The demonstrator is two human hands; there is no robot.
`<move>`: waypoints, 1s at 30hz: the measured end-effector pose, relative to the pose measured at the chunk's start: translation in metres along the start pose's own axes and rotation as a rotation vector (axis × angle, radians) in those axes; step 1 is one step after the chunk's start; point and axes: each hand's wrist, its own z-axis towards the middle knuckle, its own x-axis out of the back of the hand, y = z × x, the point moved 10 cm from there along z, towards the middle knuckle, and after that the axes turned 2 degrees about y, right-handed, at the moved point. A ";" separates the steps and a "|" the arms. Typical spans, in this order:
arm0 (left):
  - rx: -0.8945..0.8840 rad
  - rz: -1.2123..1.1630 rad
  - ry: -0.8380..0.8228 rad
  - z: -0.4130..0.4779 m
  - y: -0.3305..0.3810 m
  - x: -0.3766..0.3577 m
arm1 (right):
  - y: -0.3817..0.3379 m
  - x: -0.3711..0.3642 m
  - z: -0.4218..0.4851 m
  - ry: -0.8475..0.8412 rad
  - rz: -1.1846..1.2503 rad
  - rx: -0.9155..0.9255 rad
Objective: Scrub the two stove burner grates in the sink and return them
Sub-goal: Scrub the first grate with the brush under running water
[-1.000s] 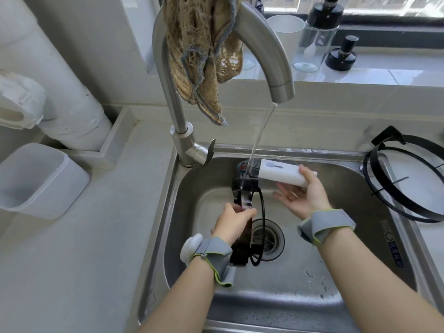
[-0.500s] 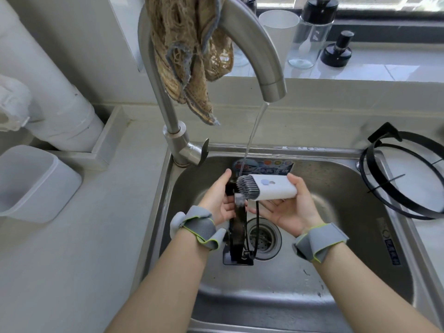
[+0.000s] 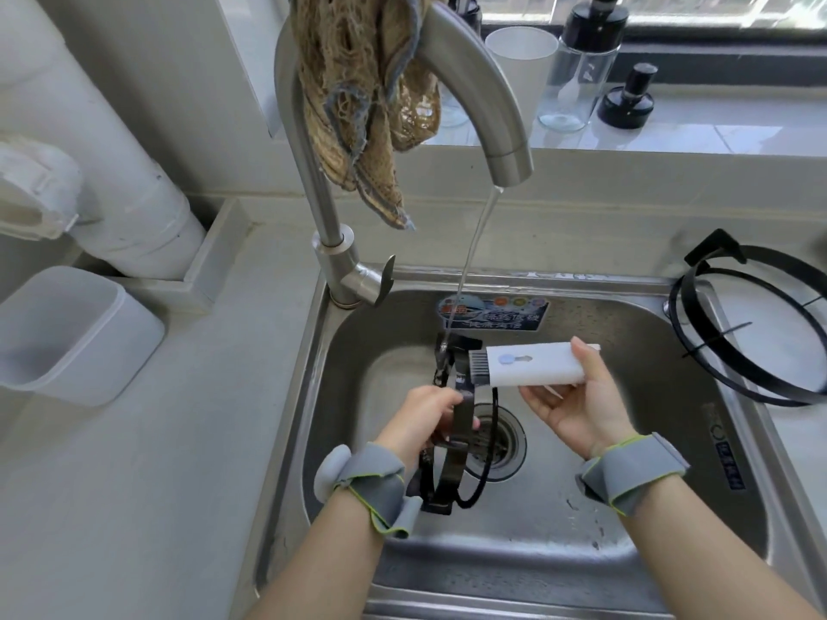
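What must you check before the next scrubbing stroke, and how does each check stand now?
1. Left hand grips the grate: ok.
2. Right hand holds the brush: ok.
3. Water lands on the grate's top: ok.
4. Bristles touch the grate: cannot tell.
5. Second grate is in the sink: not ok, it lies outside, on the right.

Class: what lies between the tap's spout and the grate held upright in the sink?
Only a thin stream of water, falling from the spout onto the top of the grate in the left hand. The head view shows it.
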 end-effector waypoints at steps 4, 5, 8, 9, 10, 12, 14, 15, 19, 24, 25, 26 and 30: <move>-0.122 0.211 0.099 0.010 0.004 0.000 | -0.029 -0.014 -0.002 -0.013 -0.168 0.242; -0.149 0.255 0.127 0.012 0.006 0.002 | -0.035 -0.020 -0.002 -0.021 -0.256 0.306; -0.208 0.350 0.163 0.018 0.011 0.003 | -0.044 -0.046 -0.003 -0.048 -0.530 0.452; -0.229 0.378 0.169 0.020 0.014 0.003 | -0.045 -0.056 -0.003 -0.051 -0.605 0.487; -0.247 0.379 0.162 0.021 0.017 0.002 | -0.044 -0.064 -0.002 -0.050 -0.668 0.509; -0.246 0.246 0.111 0.024 0.019 -0.001 | -0.043 -0.083 0.000 -0.061 -0.729 0.522; -0.232 0.080 0.115 0.024 0.019 0.001 | -0.041 -0.098 0.000 -0.070 -0.770 0.545; -0.230 0.026 0.146 0.024 0.019 0.004 | -0.039 -0.104 -0.002 -0.071 -0.813 0.574; -0.242 0.007 0.201 0.024 0.016 0.002 | -0.046 -0.127 -0.019 -0.099 -1.125 0.735; -0.210 0.187 0.205 0.027 0.019 -0.018 | -0.064 -0.128 -0.020 0.000 -1.250 0.772; -0.207 0.215 0.207 0.028 0.020 -0.020 | -0.065 -0.125 -0.020 0.023 -1.232 0.777; -0.202 0.236 0.209 0.029 0.020 -0.021 | -0.064 -0.123 -0.021 0.031 -1.236 0.772; -0.186 0.263 0.212 0.030 0.018 -0.022 | -0.064 -0.131 -0.019 0.010 -1.392 0.724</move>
